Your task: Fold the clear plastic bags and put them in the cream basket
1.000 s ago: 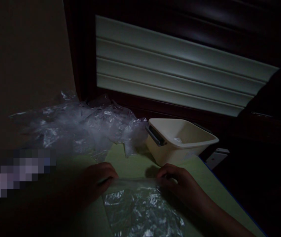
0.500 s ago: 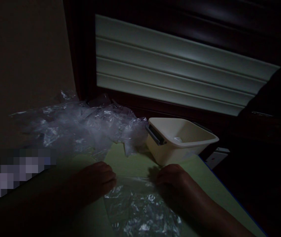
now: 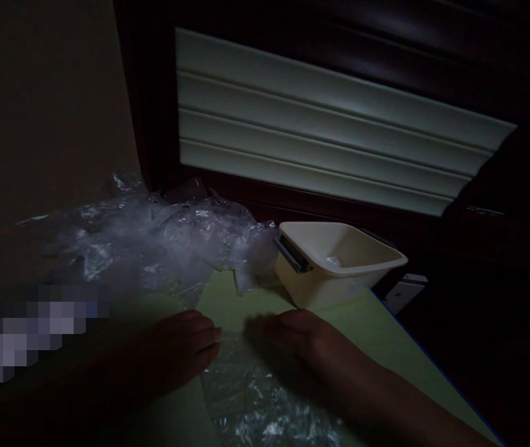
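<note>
A crinkled clear plastic bag lies flat on the light green tabletop at the lower middle. My left hand is closed at the bag's upper left corner, its fingers curled over the edge. Over the upper edge, a short gap away, is my right hand, fingers bent and pressed together. Deep shade hides its fingertips, so what they pinch, if anything, cannot be made out. Just beyond the right hand stands a cream plastic bin with dark handles; a small piece of clear plastic shows inside.
A loose heap of clear plastic bags covers the back left of the green tabletop. Past the table's blue right edge is a white phone-like box. Behind stands dark wood with a pale slatted panel. The scene is dim.
My right hand has moved left along the bag's upper edge, closer to my left hand. The left hand has stayed nearly in place. The bin and the heap have not moved.
</note>
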{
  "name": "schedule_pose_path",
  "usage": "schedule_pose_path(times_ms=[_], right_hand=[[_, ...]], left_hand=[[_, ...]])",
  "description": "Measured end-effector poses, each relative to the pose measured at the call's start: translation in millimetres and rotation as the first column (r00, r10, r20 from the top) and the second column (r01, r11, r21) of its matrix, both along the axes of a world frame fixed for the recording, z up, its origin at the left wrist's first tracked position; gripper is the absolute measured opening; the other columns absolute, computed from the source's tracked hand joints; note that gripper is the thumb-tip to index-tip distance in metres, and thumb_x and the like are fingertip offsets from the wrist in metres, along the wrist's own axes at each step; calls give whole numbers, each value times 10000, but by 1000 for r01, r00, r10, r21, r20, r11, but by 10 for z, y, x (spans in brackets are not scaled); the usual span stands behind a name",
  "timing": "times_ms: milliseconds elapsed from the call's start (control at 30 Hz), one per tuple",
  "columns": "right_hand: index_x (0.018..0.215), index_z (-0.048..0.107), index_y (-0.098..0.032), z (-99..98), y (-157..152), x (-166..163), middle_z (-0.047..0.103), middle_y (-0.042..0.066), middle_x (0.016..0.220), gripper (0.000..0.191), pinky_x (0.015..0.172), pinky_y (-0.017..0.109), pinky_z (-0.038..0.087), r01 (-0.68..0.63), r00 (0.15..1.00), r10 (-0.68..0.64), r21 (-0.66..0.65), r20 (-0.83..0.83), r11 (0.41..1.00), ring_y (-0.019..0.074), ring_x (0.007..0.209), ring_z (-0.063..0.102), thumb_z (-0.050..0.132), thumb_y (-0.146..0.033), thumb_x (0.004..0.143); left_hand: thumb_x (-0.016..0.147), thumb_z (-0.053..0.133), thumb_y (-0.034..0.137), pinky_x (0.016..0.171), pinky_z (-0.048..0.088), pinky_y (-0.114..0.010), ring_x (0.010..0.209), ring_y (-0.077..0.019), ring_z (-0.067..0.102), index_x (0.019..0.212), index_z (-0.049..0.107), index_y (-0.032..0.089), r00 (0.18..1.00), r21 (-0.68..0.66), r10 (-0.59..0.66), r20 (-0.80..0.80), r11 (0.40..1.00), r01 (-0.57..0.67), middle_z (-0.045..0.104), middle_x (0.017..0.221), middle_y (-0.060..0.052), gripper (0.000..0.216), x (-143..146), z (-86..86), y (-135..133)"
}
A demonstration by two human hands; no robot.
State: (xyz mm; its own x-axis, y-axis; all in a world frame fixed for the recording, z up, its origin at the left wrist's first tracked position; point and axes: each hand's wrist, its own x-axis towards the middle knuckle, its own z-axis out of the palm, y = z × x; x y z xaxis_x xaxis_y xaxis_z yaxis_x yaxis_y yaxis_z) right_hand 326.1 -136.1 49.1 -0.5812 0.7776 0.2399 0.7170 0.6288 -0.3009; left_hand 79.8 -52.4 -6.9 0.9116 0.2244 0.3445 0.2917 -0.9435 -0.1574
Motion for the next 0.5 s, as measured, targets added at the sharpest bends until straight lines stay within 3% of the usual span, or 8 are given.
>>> schedule_pose_path(times_ms=[100, 200, 333, 500], right_hand=[[1075, 666, -95, -20, 108, -255, 715, 104, 955, 227, 812, 336, 506, -103, 970, 96, 16, 224, 995, 216, 850, 653, 547, -44, 889], [1054, 661, -94, -87, 177, -369, 715, 117, 986, 178, 829, 366, 507, -155, 941, 131, 51, 312, 987, 231, 885, 659, 554, -83, 912], [1115, 663, -108, -131, 90, -213, 680, 147, 1181, 252, 925, 387, 494, -116, 960, 116, -18, 256, 993, 245, 1041, 647, 523, -58, 911], [1231, 639, -124, -186, -234, 237, 626, 154, 1295, 361, 1015, 404, 465, 54, 993, -40, -130, 109, 990, 261, 1178, 595, 474, -51, 919]], left_hand=[[888, 588, 16, 703, 452, -251, 736, -158, 587, 814, 640, 174, 999, 41, -36, -7, 999, 36, 658, 798, -15, 182, 17, 32, -17], [883, 606, 17, 685, 453, -249, 716, -154, 593, 794, 641, 158, 998, 66, -69, -1, 995, 69, 670, 777, -13, 171, 21, 63, -18], [889, 611, 24, 714, 463, -264, 765, -163, 619, 830, 653, 135, 993, 97, -109, 38, 990, 105, 710, 883, -42, 132, -11, 46, 4], [935, 533, 46, 778, 472, -305, 857, -195, 622, 912, 650, 148, 986, 112, -152, 74, 983, 143, 716, 969, -65, 157, -61, -54, 78]])
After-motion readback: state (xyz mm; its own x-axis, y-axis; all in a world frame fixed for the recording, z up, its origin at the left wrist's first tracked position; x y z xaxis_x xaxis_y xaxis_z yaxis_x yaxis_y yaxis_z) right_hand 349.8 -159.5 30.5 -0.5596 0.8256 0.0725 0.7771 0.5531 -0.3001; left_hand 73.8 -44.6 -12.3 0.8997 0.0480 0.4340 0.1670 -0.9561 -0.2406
